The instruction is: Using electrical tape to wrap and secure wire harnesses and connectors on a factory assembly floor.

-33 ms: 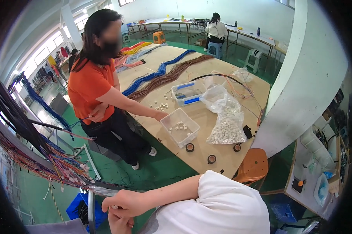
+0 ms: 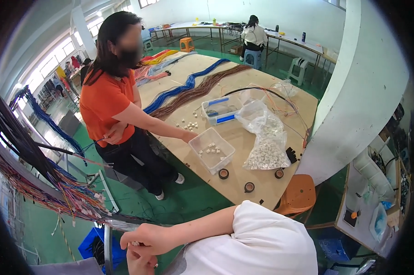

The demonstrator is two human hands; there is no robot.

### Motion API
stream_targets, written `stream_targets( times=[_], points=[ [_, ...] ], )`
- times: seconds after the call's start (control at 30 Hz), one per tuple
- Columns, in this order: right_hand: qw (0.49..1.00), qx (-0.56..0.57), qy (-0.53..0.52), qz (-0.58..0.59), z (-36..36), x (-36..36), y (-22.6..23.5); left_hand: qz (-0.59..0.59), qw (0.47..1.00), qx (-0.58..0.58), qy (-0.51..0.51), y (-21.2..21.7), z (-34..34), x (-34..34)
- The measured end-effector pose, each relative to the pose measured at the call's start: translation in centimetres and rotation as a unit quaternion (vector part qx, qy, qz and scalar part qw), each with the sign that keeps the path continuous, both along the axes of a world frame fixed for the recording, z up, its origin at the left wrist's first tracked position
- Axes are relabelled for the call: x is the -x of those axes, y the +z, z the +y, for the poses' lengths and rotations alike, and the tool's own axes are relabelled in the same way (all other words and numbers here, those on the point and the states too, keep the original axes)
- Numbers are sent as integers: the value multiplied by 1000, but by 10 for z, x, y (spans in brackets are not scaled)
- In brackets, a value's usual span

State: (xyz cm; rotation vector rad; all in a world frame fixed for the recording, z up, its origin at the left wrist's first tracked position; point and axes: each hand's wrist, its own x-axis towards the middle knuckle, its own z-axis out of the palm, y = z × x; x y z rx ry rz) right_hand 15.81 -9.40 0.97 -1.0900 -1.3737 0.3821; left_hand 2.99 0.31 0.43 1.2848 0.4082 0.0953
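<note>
At the lower edge my right hand (image 2: 147, 239) reaches across from the white sleeve, its fingers curled in a pinch. Between its fingertips shows a small white plastic connector (image 2: 135, 244), partly covered. Just beneath is my left hand (image 2: 140, 263), close against the right one, with its fingers bent inward; a small pale bit shows at its edge, too small to name. What the left hand holds is hidden. Beside both hands hangs a long bundle of coloured wires (image 2: 60, 188), with white connectors on several ends.
A co-worker in an orange shirt (image 2: 107, 103) reaches to a clear plastic box (image 2: 201, 145) of white connectors on the wooden table (image 2: 234, 185). A bag of connectors (image 2: 267, 153), tape rolls (image 2: 249, 187) and blue wires (image 2: 188, 85) lie there. An orange chair (image 2: 299, 195) and white pillar (image 2: 353, 101) stand right.
</note>
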Motion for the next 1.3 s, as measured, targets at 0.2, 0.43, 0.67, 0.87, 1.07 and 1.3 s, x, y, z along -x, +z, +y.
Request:
stream_targets(
  times=[0.2, 0.43, 0.67, 0.87, 1.07, 1.3],
  points=[
    [995, -72, -68, 4, 3, 5, -5, 31, 966, 225, 124, 6, -2, -10],
    [985, -84, -43, 148, 1, 3, 4, -151, 964, 172, 137, 10, 5, -4],
    [991, -21, -46, 121, 1, -2, 13, -133, 974, -114, 143, 9, -8, -11],
    [991, 19, -28, 133, 9, -3, 4, -61, 971, -207, 107, 3, -2, -10],
    [965, 49, 48, 252, 17, -4, -6, -119, 954, -218, 170, -3, 3, -14],
    [985, 116, 35, 124, 8, -8, -2, -47, 918, -385, 81, 2, 6, -4]
  ],
)
